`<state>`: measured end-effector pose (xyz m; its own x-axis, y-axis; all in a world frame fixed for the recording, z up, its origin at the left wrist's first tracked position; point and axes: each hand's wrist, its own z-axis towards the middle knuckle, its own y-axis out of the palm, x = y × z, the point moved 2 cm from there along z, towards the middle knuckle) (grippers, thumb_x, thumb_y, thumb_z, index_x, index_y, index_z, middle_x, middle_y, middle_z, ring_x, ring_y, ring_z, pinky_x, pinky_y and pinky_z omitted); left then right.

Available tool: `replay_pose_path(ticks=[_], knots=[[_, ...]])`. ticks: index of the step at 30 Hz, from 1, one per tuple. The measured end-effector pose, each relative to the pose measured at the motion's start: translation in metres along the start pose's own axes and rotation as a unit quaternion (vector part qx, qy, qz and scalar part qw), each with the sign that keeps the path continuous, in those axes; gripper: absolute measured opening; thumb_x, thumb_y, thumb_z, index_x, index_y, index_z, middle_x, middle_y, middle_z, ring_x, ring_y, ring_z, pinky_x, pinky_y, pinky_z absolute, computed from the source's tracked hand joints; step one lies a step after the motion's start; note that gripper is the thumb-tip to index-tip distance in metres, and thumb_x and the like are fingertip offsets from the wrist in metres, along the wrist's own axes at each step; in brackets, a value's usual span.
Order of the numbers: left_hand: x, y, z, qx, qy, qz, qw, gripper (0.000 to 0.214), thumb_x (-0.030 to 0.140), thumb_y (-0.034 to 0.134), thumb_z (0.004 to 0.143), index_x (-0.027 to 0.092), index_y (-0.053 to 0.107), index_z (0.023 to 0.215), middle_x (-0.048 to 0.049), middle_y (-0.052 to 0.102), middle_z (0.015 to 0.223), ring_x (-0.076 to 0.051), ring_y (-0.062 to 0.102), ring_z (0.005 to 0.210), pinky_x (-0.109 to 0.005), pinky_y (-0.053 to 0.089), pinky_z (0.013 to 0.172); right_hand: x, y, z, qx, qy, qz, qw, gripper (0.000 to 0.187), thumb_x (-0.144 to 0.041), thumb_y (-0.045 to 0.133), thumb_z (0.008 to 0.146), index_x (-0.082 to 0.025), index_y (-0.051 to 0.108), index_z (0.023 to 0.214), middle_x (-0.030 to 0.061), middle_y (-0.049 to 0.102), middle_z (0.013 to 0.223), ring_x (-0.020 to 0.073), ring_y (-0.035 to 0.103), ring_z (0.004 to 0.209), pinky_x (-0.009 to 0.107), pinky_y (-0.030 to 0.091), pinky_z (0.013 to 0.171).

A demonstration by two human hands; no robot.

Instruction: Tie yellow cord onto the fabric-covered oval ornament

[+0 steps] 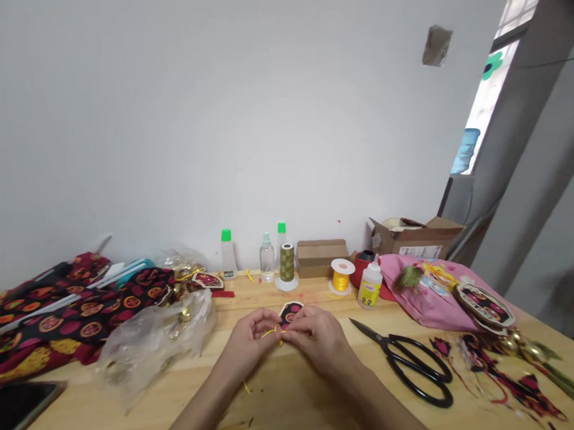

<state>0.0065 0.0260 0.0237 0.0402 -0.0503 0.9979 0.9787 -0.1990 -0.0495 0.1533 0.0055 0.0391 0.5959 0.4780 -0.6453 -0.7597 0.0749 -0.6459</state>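
At the middle of the wooden table, my left hand and my right hand meet fingertip to fingertip. Both pinch a thin yellow cord, which loops between the fingers; one loose end hangs below my left wrist. Just behind the fingers lies a small dark patterned fabric piece with a pale border, partly hidden by my hands. Whether the cord is fastened to it, I cannot tell. Black-handled scissors rest to the right of my right hand, blades pointing away and left.
Patterned cloth and a clear plastic bag lie left. Behind stand an olive thread spool, a yellow cord spool, a glue bottle and a cardboard box. A pink bag and fabric scraps lie right.
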Motion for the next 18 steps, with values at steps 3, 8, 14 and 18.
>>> replay_pose_path(ticks=[3, 8, 14, 18], knots=[[-0.001, -0.004, 0.0, 0.007, 0.0, 0.046, 0.999, 0.021, 0.027, 0.066, 0.052, 0.015, 0.059, 0.067, 0.0001, 0.06, 0.057, -0.013, 0.053, 0.056, -0.022, 0.037, 0.055, 0.005, 0.004, 0.0, 0.002, -0.004, -0.022, 1.0, 0.015, -0.026, 0.054, 0.075, -0.022, 0.068, 0.071, 0.0008, 0.064, 0.069, 0.0123, 0.054, 0.066, 0.02, 0.035, 0.057], [0.001, -0.011, -0.003, 0.014, -0.033, 0.124, 0.992, 0.02, 0.032, 0.058, 0.06, 0.012, 0.059, 0.059, 0.0023, 0.054, 0.047, -0.009, 0.041, 0.044, -0.019, 0.026, 0.043, 0.009, 0.005, 0.001, 0.017, 0.009, -0.003, 1.0, 0.017, -0.023, 0.051, 0.075, -0.021, 0.067, 0.071, 0.0011, 0.065, 0.067, 0.0128, 0.055, 0.062, 0.021, 0.036, 0.057], [-0.005, -0.014, -0.006, -0.028, -0.089, 0.161, 0.983, 0.027, 0.034, 0.055, 0.059, 0.016, 0.046, 0.041, 0.0085, 0.031, 0.035, -0.006, 0.021, 0.035, -0.02, 0.011, 0.038, 0.013, 0.005, 0.002, 0.035, 0.077, -0.007, 0.996, 0.019, -0.021, 0.047, 0.073, -0.018, 0.066, 0.068, 0.0032, 0.066, 0.069, 0.0148, 0.057, 0.063, 0.023, 0.038, 0.058], [-0.009, -0.011, -0.008, -0.073, -0.111, 0.148, 0.98, 0.036, 0.038, 0.053, 0.062, 0.019, 0.036, 0.036, 0.0096, 0.021, 0.035, -0.005, 0.014, 0.035, -0.022, 0.007, 0.039, 0.016, 0.003, 0.002, 0.06, 0.121, -0.023, 0.991, 0.019, -0.021, 0.048, 0.07, -0.018, 0.065, 0.063, 0.0046, 0.066, 0.065, 0.016, 0.056, 0.057, 0.025, 0.037, 0.054]])
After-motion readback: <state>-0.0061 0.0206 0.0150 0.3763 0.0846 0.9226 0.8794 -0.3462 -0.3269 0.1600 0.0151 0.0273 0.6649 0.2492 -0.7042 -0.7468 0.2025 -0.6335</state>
